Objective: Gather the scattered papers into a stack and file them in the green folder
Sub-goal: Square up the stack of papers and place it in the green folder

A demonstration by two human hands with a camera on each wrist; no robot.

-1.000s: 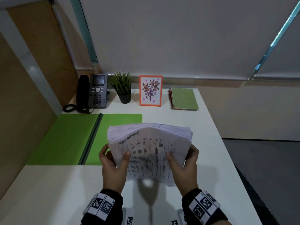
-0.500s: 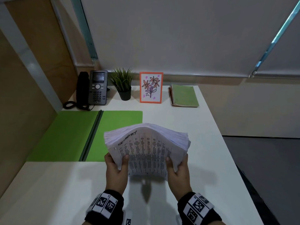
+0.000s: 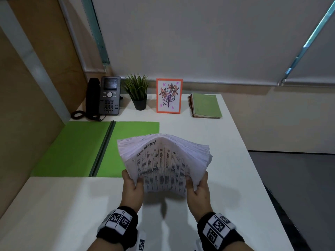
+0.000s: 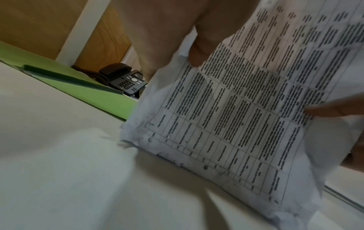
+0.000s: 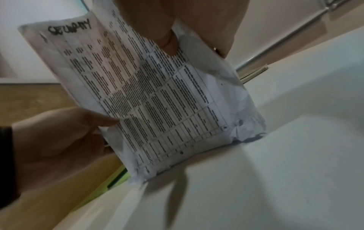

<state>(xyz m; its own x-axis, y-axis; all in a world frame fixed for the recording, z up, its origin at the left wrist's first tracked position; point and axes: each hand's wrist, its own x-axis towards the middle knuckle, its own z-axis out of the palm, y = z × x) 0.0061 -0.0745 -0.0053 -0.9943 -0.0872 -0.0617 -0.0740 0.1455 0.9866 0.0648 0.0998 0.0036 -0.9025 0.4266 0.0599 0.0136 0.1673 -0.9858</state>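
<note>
A thick stack of printed papers (image 3: 163,162) stands on its lower edge on the white desk (image 3: 54,205), bowed toward me, with a handwritten word at its top. My left hand (image 3: 131,183) grips its left side and my right hand (image 3: 196,185) grips its right side, thumbs on the front sheet. The wrist views show the stack's (image 4: 246,109) (image 5: 153,99) crumpled bottom edge touching the desk. The green folder (image 3: 76,149) lies open and flat to the left of the stack, its dark spine (image 3: 102,149) running down the middle.
Along the back of the desk stand a black desk phone (image 3: 105,97), a small potted plant (image 3: 137,93), an orange-framed flower drawing (image 3: 169,96) and a green spiral notebook (image 3: 205,105). A wooden partition (image 3: 27,105) borders the left. The desk's right edge drops to a dark floor.
The stack has come down and toward me until its lower edge meets the desk. Both hands have slid lower along its sides, and the sheets bow more.
</note>
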